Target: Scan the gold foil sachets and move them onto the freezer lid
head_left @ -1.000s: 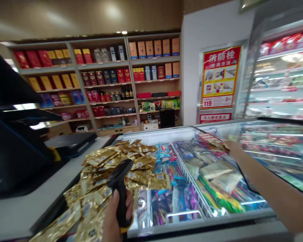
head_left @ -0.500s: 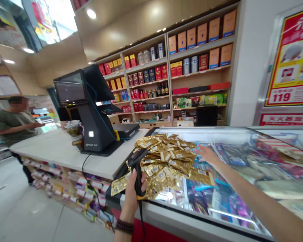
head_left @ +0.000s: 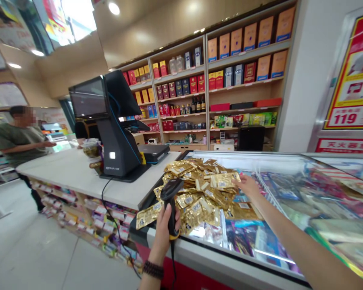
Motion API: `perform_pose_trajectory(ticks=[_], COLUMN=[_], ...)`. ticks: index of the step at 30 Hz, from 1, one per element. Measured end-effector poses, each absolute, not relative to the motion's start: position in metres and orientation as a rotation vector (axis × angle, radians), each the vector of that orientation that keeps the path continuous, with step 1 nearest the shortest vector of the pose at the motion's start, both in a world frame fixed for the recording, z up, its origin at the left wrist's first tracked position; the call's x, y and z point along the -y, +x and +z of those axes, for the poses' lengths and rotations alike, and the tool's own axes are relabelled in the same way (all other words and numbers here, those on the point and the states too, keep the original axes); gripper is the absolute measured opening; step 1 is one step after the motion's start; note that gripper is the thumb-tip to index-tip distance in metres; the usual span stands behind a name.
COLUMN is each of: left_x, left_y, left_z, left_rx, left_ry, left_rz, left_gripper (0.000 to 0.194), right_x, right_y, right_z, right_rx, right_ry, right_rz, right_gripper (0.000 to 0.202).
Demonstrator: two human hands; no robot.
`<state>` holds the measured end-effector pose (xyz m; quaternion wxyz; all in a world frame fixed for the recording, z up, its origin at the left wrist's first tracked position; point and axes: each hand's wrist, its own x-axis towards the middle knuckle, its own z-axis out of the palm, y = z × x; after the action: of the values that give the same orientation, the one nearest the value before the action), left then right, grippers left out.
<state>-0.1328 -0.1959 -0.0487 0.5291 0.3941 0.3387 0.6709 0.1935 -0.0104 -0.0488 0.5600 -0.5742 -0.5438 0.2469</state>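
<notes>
My left hand (head_left: 166, 223) is wrapped round the grip of a black barcode scanner (head_left: 171, 197), its head tilted up over the near left of a pile of gold foil packets (head_left: 196, 209). A cord hangs down from the scanner's handle. At the pile's right side, my right hand (head_left: 248, 186) pinches the right end of one gold packet (head_left: 224, 181), whose pale label faces up. The pile is spread over the glass top of a display freezer (head_left: 211, 251). One packet (head_left: 148, 215) lies apart at the pile's left edge.
A white counter (head_left: 60, 165) with a black cash register (head_left: 116, 133) stands to the left. Behind are shelves (head_left: 226, 94) of boxes and bottles. Bagged goods (head_left: 290, 193) show inside the freezer. Another person (head_left: 24, 137) stands at far left.
My right hand has gone from reaching past the pile's right edge to pinching a gold packet. The scanner stays in my left hand. The whole view has shifted slightly.
</notes>
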Motion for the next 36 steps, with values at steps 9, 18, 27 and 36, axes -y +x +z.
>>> perform_pose_trajectory(ticks=[9,18,27,36], left_x=[0.199,0.191,0.181,0.182], left_y=[-0.126,-0.076,0.019,0.035], left_z=[-0.039,-0.037,-0.022,-0.016], left_rx=[-0.852,-0.709,-0.609,-0.602], left_ry=[0.984,0.987,1.031,1.113], left_rz=[1.592,1.501,1.304,1.212], left_gripper=[0.062,0.057,0.065,0.063], right_x=[0.03,0.05,0.079,0.083], right_y=[0.177,0.206,0.283,0.297], right_z=[-0.055,-0.027,-0.014,-0.03], right_rx=[1.103,1.043,0.937,0.892], right_ry=[-1.056,-0.981,-1.039,-1.068], right_rz=[0.981,1.011,0.954,0.957], right_gripper=[0.037,0.03,0.02,0.016])
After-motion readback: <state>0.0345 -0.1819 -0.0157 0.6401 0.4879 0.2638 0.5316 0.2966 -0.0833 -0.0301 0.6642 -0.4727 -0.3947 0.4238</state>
